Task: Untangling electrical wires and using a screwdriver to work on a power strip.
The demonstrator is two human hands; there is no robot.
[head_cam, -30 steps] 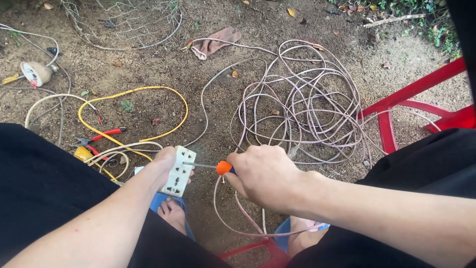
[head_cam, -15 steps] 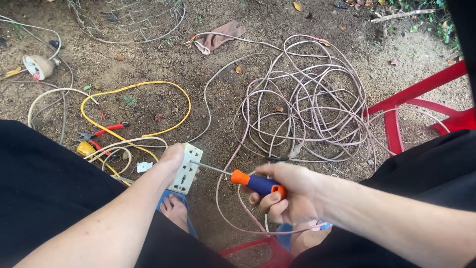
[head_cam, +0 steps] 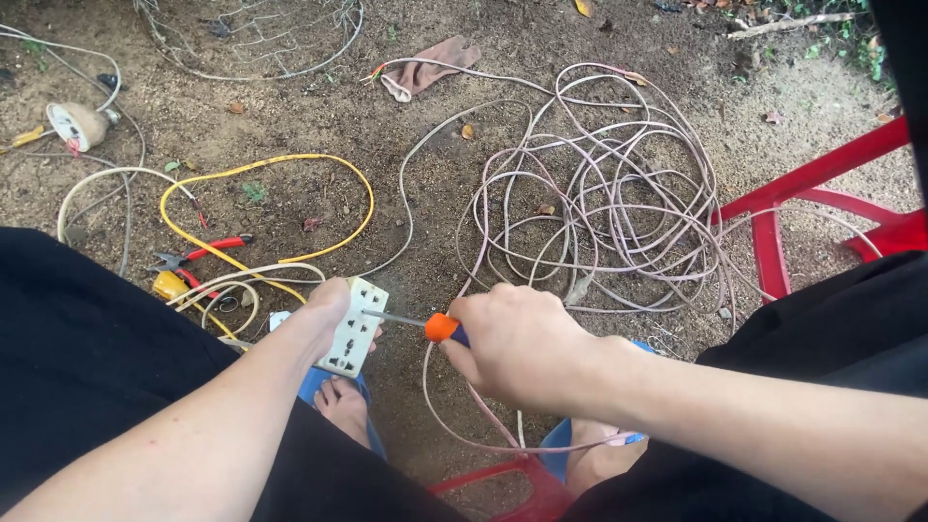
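Looking down from head cam: left hand (head_cam: 327,307) grips white socket strip (head_cam: 355,327), fingers wrapped round its far edge, thumb side hidden. Right hand (head_cam: 517,343) is fisted tight on screwdriver (head_cam: 425,325), w/ orange-blue handle poking out by knuckles, metal tip touching strip's side just beside left fingers. Strip looks light, rigid plastic, prob. slippery; best held by long edges. Pale cable coil (head_cam: 599,193) lies beyond right fingers; yellow wire (head_cam: 261,164) & red pliers (head_cam: 198,253) beyond left.

The person wore black trousers (head_cam: 87,348) and blue sandals (head_cam: 314,382). Both forearms were bare, with no sleeves, rings or watch showing on the left hand (head_cam: 324,304) or right hand (head_cam: 517,343).
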